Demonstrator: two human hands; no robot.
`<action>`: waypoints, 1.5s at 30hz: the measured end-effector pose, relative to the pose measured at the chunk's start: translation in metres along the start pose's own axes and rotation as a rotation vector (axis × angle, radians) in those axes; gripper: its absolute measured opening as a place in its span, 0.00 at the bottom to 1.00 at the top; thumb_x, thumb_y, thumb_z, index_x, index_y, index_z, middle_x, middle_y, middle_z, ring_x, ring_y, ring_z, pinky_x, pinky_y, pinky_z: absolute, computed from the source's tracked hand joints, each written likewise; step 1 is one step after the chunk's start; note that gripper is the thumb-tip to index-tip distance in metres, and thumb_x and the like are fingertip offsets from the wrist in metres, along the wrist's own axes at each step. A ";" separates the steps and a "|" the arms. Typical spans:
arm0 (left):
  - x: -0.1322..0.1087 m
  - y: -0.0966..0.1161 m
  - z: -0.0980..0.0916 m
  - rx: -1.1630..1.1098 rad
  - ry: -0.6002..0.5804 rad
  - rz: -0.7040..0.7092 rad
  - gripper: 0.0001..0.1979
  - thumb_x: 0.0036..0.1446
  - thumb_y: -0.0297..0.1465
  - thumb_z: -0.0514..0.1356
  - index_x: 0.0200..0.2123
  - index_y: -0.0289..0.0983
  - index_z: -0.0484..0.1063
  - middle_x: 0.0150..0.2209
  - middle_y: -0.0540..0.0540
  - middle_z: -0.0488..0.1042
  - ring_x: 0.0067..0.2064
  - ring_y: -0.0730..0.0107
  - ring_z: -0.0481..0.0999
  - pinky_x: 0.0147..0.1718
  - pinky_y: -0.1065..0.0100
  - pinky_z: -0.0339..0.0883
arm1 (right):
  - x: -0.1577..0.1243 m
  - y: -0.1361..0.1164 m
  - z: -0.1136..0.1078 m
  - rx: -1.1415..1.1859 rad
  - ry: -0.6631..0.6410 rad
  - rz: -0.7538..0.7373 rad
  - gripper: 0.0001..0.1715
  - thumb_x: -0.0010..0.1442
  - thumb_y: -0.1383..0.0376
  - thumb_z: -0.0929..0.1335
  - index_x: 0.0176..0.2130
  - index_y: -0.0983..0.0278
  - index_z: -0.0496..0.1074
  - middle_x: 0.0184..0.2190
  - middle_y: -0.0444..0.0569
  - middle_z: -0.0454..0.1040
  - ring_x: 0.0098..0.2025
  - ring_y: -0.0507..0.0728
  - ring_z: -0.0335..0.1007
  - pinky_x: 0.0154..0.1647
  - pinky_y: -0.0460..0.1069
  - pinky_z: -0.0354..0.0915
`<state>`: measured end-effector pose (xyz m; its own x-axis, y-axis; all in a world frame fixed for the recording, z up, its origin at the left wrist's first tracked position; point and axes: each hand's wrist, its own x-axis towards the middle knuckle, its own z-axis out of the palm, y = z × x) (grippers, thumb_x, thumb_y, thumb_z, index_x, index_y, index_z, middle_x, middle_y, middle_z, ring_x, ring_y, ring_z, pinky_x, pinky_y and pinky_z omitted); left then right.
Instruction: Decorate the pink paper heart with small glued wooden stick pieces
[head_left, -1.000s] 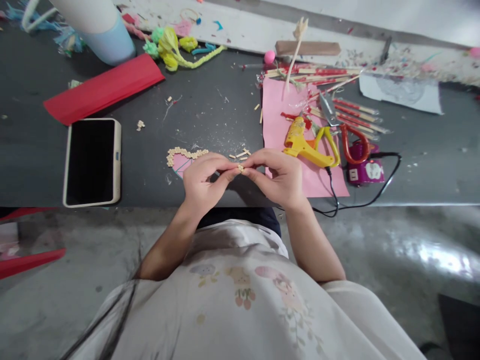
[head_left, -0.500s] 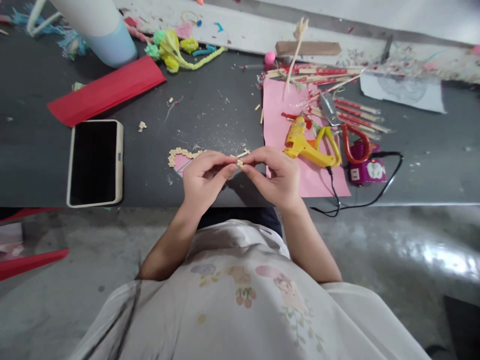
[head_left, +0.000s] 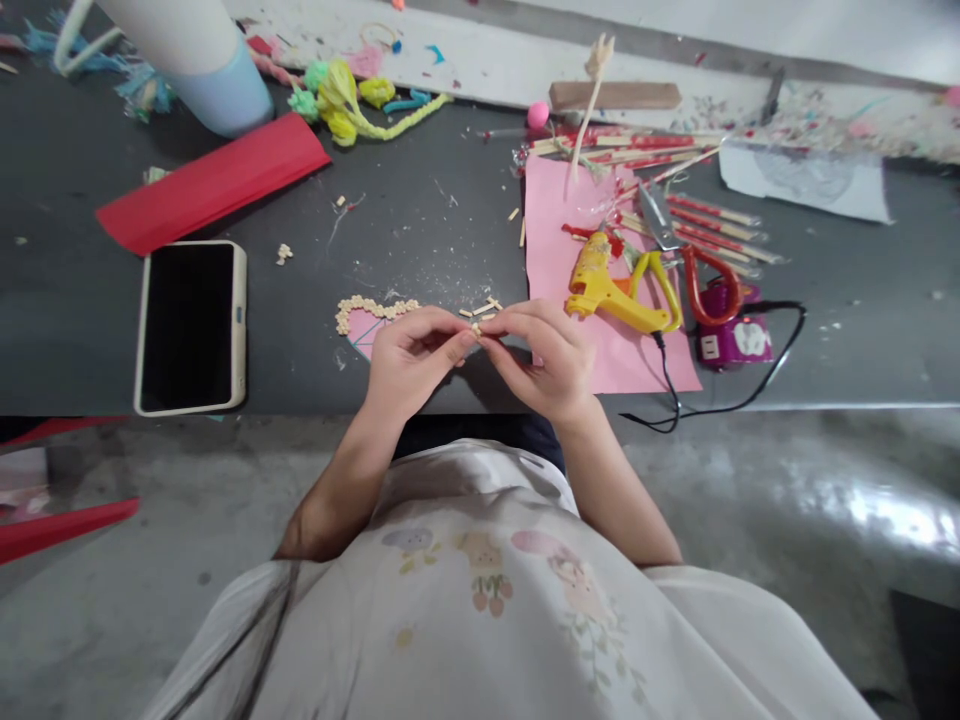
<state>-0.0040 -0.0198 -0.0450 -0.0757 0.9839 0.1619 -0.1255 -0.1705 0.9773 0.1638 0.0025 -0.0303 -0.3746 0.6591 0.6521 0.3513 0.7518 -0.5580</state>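
Note:
Between their fingertips, my left hand (head_left: 412,358) and my right hand (head_left: 544,355) pinch a small cluster of cut wooden stick pieces (head_left: 476,328). Both hands are closed and meet just above the table's front edge. Partly behind my left hand lies a pink paper shape (head_left: 364,330) with blue lines. A wavy border of pale stick pieces (head_left: 367,304) runs along its upper edge; its right part is hidden. Several short stick pieces (head_left: 489,305) rest just beyond my fingertips.
To the right, a yellow glue gun (head_left: 619,295) lies on pink paper (head_left: 551,240) beside red-handled scissors (head_left: 709,285) and wrapped chopsticks (head_left: 712,225). Its black cord (head_left: 780,355) hangs over the edge. Leftward are a phone (head_left: 191,325), folded red paper (head_left: 217,185) and a bottle (head_left: 217,80).
Both hands shift slightly, and the fingers turn the small cluster. My right hand tilts a little, and more of the stick pieces behind the fingertips shows.

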 end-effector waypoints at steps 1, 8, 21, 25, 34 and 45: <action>0.000 0.000 0.000 0.003 -0.002 -0.012 0.11 0.51 0.41 0.69 0.28 0.40 0.78 0.28 0.51 0.77 0.23 0.81 0.71 0.21 0.75 0.66 | 0.000 0.000 0.000 -0.001 0.001 0.006 0.13 0.60 0.69 0.69 0.45 0.57 0.75 0.38 0.48 0.79 0.40 0.56 0.76 0.39 0.52 0.74; -0.001 0.000 0.000 0.003 -0.027 -0.081 0.12 0.52 0.42 0.68 0.28 0.39 0.78 0.25 0.52 0.75 0.22 0.81 0.70 0.21 0.76 0.65 | 0.004 0.003 -0.006 0.037 -0.082 0.091 0.12 0.62 0.68 0.70 0.47 0.60 0.76 0.38 0.49 0.79 0.40 0.55 0.76 0.39 0.50 0.74; -0.001 -0.004 -0.001 -0.025 0.049 -0.093 0.10 0.50 0.38 0.70 0.27 0.38 0.78 0.24 0.52 0.75 0.21 0.82 0.70 0.20 0.78 0.63 | 0.013 0.001 -0.024 -0.041 -0.219 0.127 0.05 0.61 0.69 0.67 0.36 0.62 0.74 0.34 0.49 0.75 0.38 0.55 0.73 0.39 0.50 0.70; -0.001 -0.010 -0.002 -0.080 0.158 -0.077 0.09 0.50 0.38 0.70 0.28 0.39 0.78 0.24 0.53 0.74 0.22 0.82 0.71 0.20 0.78 0.64 | 0.007 0.006 -0.040 -0.114 -0.280 0.194 0.05 0.61 0.69 0.66 0.34 0.62 0.72 0.32 0.48 0.74 0.35 0.56 0.71 0.37 0.50 0.68; 0.000 -0.009 -0.002 -0.096 0.196 -0.098 0.09 0.49 0.38 0.71 0.27 0.39 0.78 0.23 0.53 0.74 0.21 0.83 0.69 0.19 0.79 0.64 | -0.009 0.007 -0.077 -0.358 -0.341 0.315 0.12 0.65 0.64 0.66 0.31 0.63 0.76 0.30 0.49 0.74 0.34 0.56 0.71 0.34 0.51 0.66; 0.006 -0.003 0.000 -0.087 0.187 -0.107 0.11 0.47 0.38 0.72 0.26 0.38 0.78 0.21 0.53 0.74 0.20 0.83 0.68 0.18 0.79 0.64 | -0.014 0.020 -0.121 -0.455 -0.068 0.462 0.11 0.62 0.60 0.68 0.30 0.59 0.77 0.25 0.46 0.73 0.26 0.56 0.66 0.28 0.52 0.60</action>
<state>-0.0038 -0.0137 -0.0466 -0.2385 0.9709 0.0217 -0.2270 -0.0775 0.9708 0.2802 0.0053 0.0116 -0.1461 0.9235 0.3547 0.8116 0.3169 -0.4907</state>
